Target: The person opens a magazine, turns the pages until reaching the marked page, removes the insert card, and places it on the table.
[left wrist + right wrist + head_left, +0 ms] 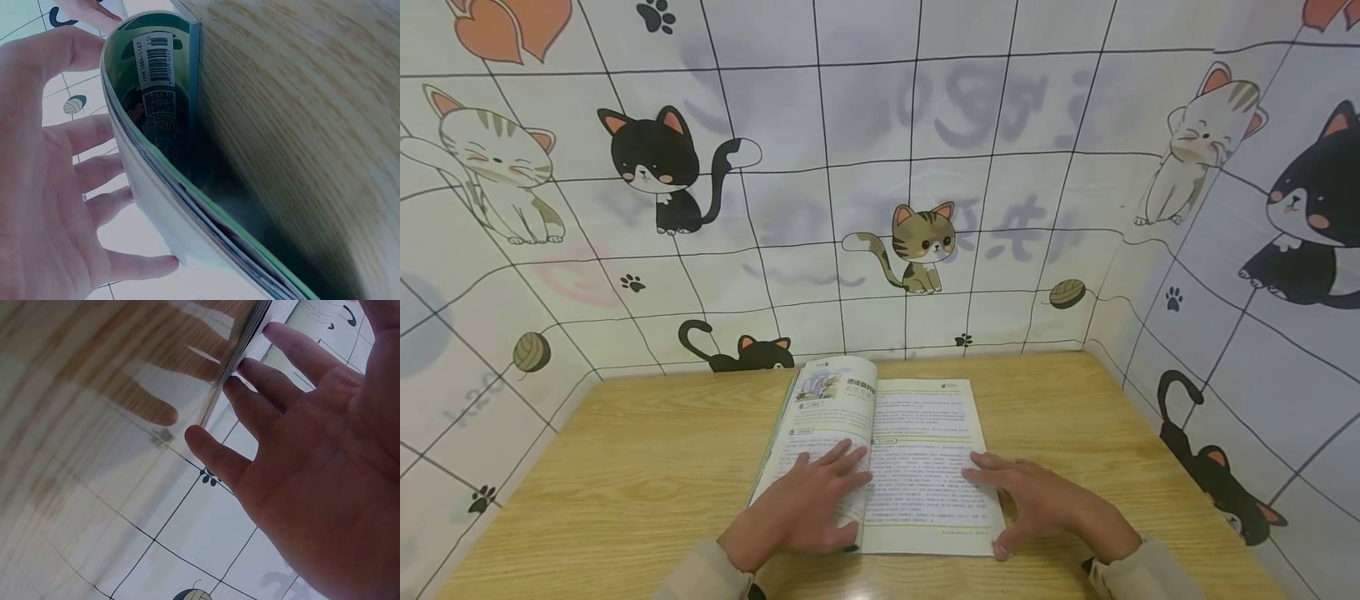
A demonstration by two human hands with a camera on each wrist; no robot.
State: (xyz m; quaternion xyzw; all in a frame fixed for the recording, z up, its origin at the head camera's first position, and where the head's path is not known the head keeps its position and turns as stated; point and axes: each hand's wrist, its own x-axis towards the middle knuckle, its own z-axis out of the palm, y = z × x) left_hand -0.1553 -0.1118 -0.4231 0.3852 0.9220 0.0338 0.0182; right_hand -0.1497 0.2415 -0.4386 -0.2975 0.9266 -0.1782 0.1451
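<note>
An open magazine (925,496) with printed text lies on the wooden table, its left pages curving up near the spine. My left hand (816,500) rests on the left page, fingers spread toward the spine and thumb near the bottom edge. In the left wrist view, the green cover (122,47) curls up and shows a barcode (155,59). At the right page's outer edge, my right hand (1045,500) touches the paper with its fingers, thumb by the lower corner. The right wrist view shows those fingers extended against the page edges (240,353).
The light wooden table (647,467) stretches to both sides of the magazine. Behind it and at both sides stand walls (865,125) covered with a cat-and-grid pattern. The tabletop reflects the right hand in the right wrist view.
</note>
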